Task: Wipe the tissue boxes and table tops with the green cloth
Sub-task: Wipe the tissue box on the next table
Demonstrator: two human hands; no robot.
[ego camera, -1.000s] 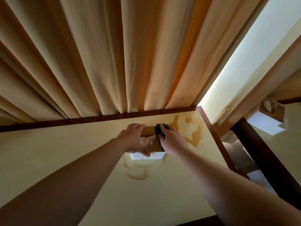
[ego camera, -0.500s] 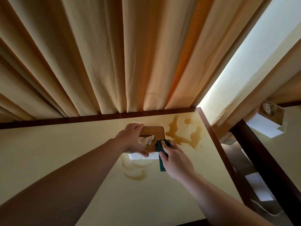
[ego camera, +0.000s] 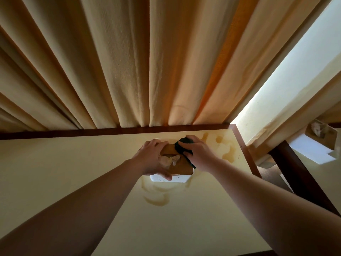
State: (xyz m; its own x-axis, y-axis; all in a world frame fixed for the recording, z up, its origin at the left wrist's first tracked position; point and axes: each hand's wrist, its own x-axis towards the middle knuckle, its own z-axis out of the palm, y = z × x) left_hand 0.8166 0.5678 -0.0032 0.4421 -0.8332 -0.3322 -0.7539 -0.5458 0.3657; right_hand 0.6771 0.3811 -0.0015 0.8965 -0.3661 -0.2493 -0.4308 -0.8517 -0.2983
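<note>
On the near table: a tissue box point(ego camera: 180, 168) with a white body and a brown wooden lid sits toward the far right part of the cream table top point(ego camera: 73, 159), close to the dark wooden edge by the curtains.
Left hand: the left hand point(ego camera: 152, 159) grips the box from its left side, fingers curled over the far edge and thumb along the near white wall, covering part of the lid opening.
Tissue: a crumpled tissue point(ego camera: 169, 159) pokes out of the lid slot, just beside the left hand.
Right hand: the right hand point(ego camera: 198, 154) holds the green cloth point(ego camera: 181, 147), fingers curled over it, pressing it onto the right far part of the lid.
Cloth: bunched and dark green, it lies between the palm and the lid, a strip trailing down the box's right edge.
Stains: brownish marks point(ego camera: 227, 152) lie on the table top right of the box, and fainter smears point(ego camera: 156, 198) sit just in front of it.
Backdrop: pleated cream curtains point(ego camera: 129, 61) hang behind the table.
Far right: a second tissue box point(ego camera: 313, 146) stands on a neighbouring table, well apart.
</note>
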